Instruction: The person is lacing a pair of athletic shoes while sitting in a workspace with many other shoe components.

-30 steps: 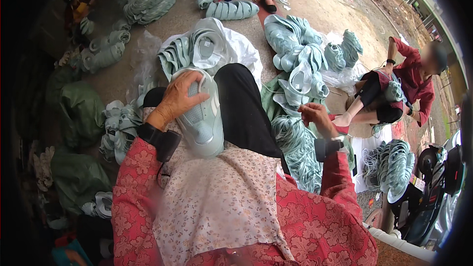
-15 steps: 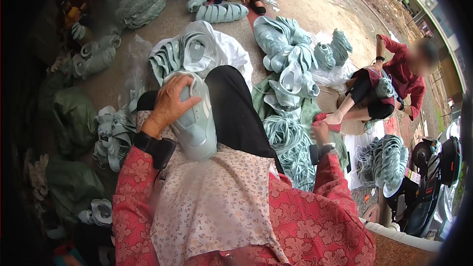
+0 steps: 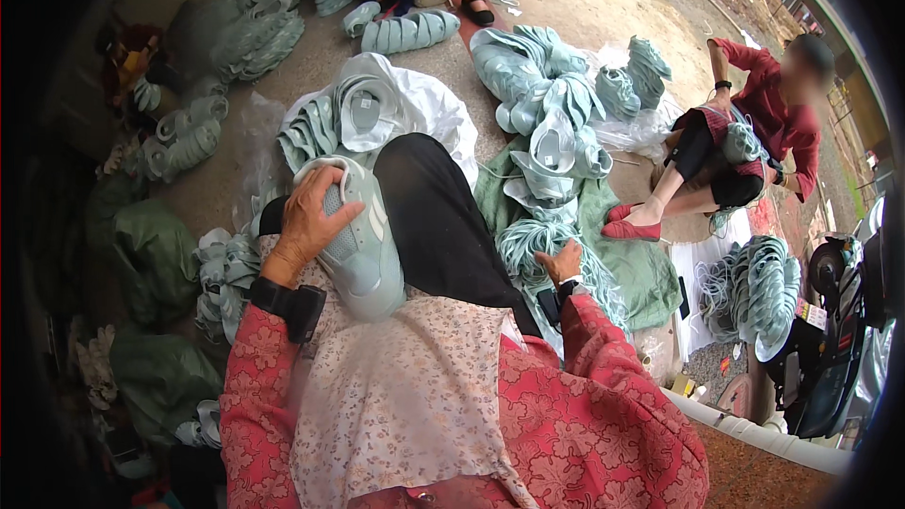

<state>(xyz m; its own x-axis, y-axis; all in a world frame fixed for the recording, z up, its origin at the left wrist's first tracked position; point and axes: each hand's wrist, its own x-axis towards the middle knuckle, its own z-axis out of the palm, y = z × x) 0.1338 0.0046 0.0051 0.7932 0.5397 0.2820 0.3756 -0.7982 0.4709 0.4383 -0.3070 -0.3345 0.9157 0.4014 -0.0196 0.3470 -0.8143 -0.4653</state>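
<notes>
Right hand [image 3: 564,262] dropped onto laces pile [image 3: 542,247], grip unclear; left hand [image 3: 311,219] clasping shoe upper [image 3: 363,245] on lap.

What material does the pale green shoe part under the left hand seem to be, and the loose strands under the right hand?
The pale green shoe part under the left hand looks like moulded foam or soft rubber: matt, smooth and thick-walled. The strands beneath the right hand look like thin, flexible trimmings of the same pale green material, though cord cannot be excluded.
</notes>
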